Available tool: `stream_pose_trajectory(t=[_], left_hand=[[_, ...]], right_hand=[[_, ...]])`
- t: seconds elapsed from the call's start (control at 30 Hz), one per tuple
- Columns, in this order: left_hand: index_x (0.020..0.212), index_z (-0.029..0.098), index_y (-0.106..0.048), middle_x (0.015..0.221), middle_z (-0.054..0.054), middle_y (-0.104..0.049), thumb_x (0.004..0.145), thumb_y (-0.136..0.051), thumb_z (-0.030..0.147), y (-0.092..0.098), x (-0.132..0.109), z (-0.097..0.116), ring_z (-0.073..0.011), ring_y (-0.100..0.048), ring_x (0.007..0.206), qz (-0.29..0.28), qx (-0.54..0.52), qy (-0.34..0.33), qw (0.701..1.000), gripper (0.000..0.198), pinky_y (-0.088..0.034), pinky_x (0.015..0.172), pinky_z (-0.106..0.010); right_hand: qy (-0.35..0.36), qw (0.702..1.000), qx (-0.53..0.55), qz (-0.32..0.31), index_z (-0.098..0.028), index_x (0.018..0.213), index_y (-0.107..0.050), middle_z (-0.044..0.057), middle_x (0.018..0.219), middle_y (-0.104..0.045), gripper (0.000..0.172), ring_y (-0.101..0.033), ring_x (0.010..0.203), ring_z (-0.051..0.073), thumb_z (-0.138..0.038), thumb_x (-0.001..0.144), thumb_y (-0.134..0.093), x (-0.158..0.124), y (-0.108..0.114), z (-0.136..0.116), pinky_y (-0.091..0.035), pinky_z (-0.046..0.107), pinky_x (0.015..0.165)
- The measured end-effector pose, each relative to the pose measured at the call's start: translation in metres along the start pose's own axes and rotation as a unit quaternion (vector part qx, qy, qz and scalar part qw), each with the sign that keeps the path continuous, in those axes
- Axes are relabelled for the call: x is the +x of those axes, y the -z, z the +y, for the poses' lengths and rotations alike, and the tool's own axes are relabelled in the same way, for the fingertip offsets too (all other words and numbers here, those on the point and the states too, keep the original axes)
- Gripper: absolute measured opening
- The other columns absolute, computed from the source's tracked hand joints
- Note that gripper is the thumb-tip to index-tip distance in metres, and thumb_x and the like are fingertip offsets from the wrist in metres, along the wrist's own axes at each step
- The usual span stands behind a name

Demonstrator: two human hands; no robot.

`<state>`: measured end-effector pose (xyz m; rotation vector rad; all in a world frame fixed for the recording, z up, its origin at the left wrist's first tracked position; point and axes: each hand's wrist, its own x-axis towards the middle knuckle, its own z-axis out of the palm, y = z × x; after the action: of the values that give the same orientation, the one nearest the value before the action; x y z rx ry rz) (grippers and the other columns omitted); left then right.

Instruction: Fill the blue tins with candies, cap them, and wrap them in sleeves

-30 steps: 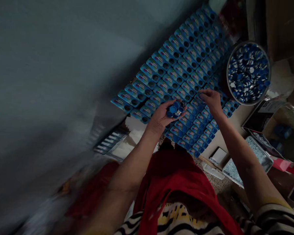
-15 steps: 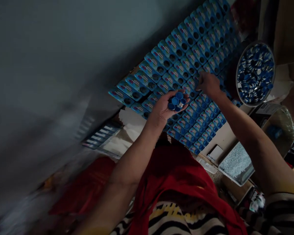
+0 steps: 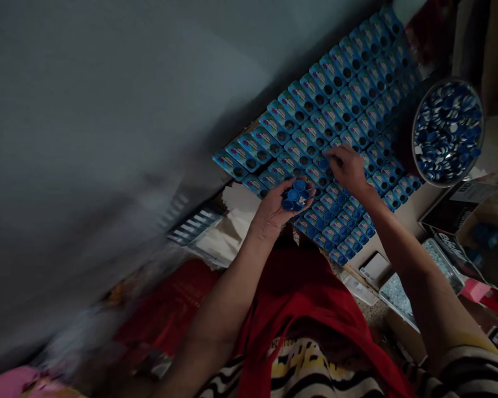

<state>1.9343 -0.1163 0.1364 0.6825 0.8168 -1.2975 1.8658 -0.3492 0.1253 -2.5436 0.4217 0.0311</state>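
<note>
Rows of blue rectangular containers (image 3: 340,94) with round dark openings cover a board in front of me. My left hand (image 3: 276,207) is cupped palm-up over the near rows and holds a small heap of blue caps (image 3: 295,194). My right hand (image 3: 347,168) reaches onto the middle rows, fingers pinched down on a container opening; whatever is in the pinch is hidden. Containers nearest me carry blue caps, those farther away show open holes.
A round metal bowl (image 3: 448,130) full of blue and white caps sits at the right. A tray of small pale pieces (image 3: 402,293), a dark box (image 3: 448,221) and a clear bag (image 3: 487,237) lie lower right. A grey wall fills the left. Red cloth covers my lap.
My right hand has shifted across the rows toward the left and nearer to my left hand. The left hand keeps holding its heap of caps. The view has swung slightly.
</note>
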Motion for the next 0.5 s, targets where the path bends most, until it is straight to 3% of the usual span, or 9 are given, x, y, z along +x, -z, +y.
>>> stream_pose_trajectory(t=[0.1, 0.2, 0.27, 0.33, 0.43, 0.5], left_hand=[[0.105, 0.019, -0.073, 0.101, -0.008, -0.081, 0.103, -0.061, 0.025, 0.004, -0.004, 0.004, -0.0236, -0.082, 0.101, 0.001, 0.007, -0.016, 1.0, 0.013, -0.067, 0.082, -0.033], [0.106, 0.02, -0.073, 0.102, -0.008, -0.081, 0.102, -0.062, 0.026, 0.002, -0.004, 0.009, -0.0267, -0.081, 0.11, -0.003, 0.015, -0.041, 0.999, 0.013, -0.068, 0.089, -0.039], [0.105, 0.02, -0.074, 0.102, -0.008, -0.081, 0.1, -0.066, 0.028, 0.002, -0.003, 0.011, -0.0282, -0.081, 0.112, -0.012, 0.018, -0.057, 0.998, 0.013, -0.068, 0.094, -0.042], [0.105, 0.019, -0.074, 0.1, -0.008, -0.082, 0.1, -0.066, 0.029, 0.001, -0.002, 0.012, -0.0278, -0.082, 0.109, -0.025, 0.019, -0.065, 0.997, 0.013, -0.069, 0.095, -0.043], [0.105, 0.017, -0.074, 0.098, -0.008, -0.082, 0.101, -0.066, 0.029, 0.0, 0.0, 0.012, -0.0252, -0.083, 0.1, -0.038, 0.016, -0.068, 0.997, 0.015, -0.069, 0.091, -0.04], [0.105, 0.017, -0.075, 0.099, -0.008, -0.082, 0.101, -0.067, 0.029, -0.002, 0.001, 0.011, -0.0245, -0.083, 0.099, -0.043, 0.015, -0.073, 0.996, 0.015, -0.069, 0.091, -0.04]], right_hand=[[0.03, 0.998, -0.042, -0.042, -0.026, 0.126, -0.079, 0.009, 0.118, -0.073, 0.03, -0.069, 0.104, 0.025, -0.027, 0.107, -0.055, 0.005, -0.012, 0.001, -0.057, 0.037, 0.091], [0.056, 0.992, -0.071, -0.083, -0.024, 0.117, -0.08, 0.011, 0.121, -0.073, 0.027, -0.069, 0.11, 0.027, -0.023, 0.105, -0.055, 0.006, -0.017, 0.005, -0.057, 0.038, 0.093], [0.06, 0.994, -0.05, -0.077, -0.022, 0.108, -0.078, 0.011, 0.119, -0.073, 0.021, -0.069, 0.109, 0.026, -0.022, 0.102, -0.058, 0.005, -0.014, 0.011, -0.057, 0.039, 0.096], [0.015, 0.999, -0.004, -0.034, -0.023, 0.1, -0.075, 0.008, 0.108, -0.074, 0.015, -0.069, 0.1, 0.024, -0.02, 0.096, -0.06, 0.005, -0.007, 0.018, -0.058, 0.039, 0.094], [-0.107, 0.991, 0.056, 0.061, -0.023, 0.095, -0.071, 0.002, 0.089, -0.072, 0.01, -0.067, 0.084, 0.022, -0.021, 0.088, -0.064, 0.006, 0.009, 0.028, -0.058, 0.038, 0.085], [-0.148, 0.984, 0.069, 0.07, -0.023, 0.093, -0.071, 0.001, 0.086, -0.072, 0.011, -0.067, 0.083, 0.022, -0.022, 0.082, -0.068, 0.005, 0.018, 0.029, -0.058, 0.038, 0.085]])
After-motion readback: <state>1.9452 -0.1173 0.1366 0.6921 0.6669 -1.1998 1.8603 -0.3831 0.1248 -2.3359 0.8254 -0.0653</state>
